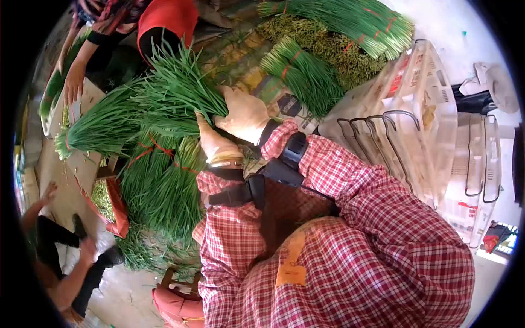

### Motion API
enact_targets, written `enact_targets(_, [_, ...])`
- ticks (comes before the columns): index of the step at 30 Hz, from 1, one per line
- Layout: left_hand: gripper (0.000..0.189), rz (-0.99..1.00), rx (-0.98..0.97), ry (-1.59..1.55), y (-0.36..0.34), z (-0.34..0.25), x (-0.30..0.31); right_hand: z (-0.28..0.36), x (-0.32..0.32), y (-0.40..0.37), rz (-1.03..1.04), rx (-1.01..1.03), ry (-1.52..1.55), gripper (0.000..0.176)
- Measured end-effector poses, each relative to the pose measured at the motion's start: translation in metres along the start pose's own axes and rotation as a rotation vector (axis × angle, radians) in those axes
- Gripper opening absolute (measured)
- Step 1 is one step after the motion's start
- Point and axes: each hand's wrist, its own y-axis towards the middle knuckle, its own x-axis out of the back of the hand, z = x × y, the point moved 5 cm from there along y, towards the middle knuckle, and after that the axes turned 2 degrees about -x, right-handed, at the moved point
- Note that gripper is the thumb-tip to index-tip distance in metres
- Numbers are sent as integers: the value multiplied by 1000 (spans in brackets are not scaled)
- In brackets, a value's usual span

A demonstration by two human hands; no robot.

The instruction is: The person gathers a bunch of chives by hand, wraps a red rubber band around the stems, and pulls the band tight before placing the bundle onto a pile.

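Note:
My right hand (245, 113) is closed around the near end of a loose bunch of garlic chives (175, 93), whose long green leaves fan out to the upper left. Close beside it, my left hand (215, 141) also grips this bunch from below; leaves hide some fingers. To the left, another chive bunch (101, 126) lies with its stem end on a board (60, 175). Just below my left hand are several bundled chives (164, 180) tied with red bands.
Green bundles with red ties (339, 24) are piled at the top, beside a smaller bundle (301, 74). Pale plastic crates (404, 131) with wire handles stand right. A co-worker's hand (74, 85) hovers near the board; another person's arms (71, 279) are lower left. A red stool (178, 306) sits below.

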Motion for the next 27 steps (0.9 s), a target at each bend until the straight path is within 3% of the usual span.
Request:
enact_targets(4, [50,-48,31,111,-4,7,3,-11,8,-1,-12,-47,62,61])
enact_targets(8, [49,0,112,109,11,18,8,-29,8,3,69,-226,113,62])
enact_targets(12, [48,-99,16,247,7,10,15,-31,4,0,104,-286,141,63])
enact_targets(15, [45,-138,122,182,-2,14,5,-43,7,4,17,-306,257,62])
enact_targets(16, [46,-243,216,234,-35,10,-31,-32,30,-4,214,-538,230,50])
enact_targets(17, [48,-145,253,304,-25,13,-10,-36,35,-8,237,-460,144,40])
enact_targets(18, [49,-138,153,333,-8,17,17,-42,30,-4,255,-349,69,32])
enact_targets(19, [50,-139,53,360,3,22,26,-66,19,1,81,-404,425,36])
enact_targets(21, [47,-221,7,340,0,26,11,-93,13,12,35,-405,608,41])
enact_targets(22, [39,-80,46,129,7,35,3,-84,24,17,7,-344,575,47])
enact_targets(25, [30,-158,56,51,2,34,-19,-78,35,30,24,-295,377,74])
enact_targets(27, [30,-242,24,161,5,32,-14,-63,38,32,-84,-182,263,61])
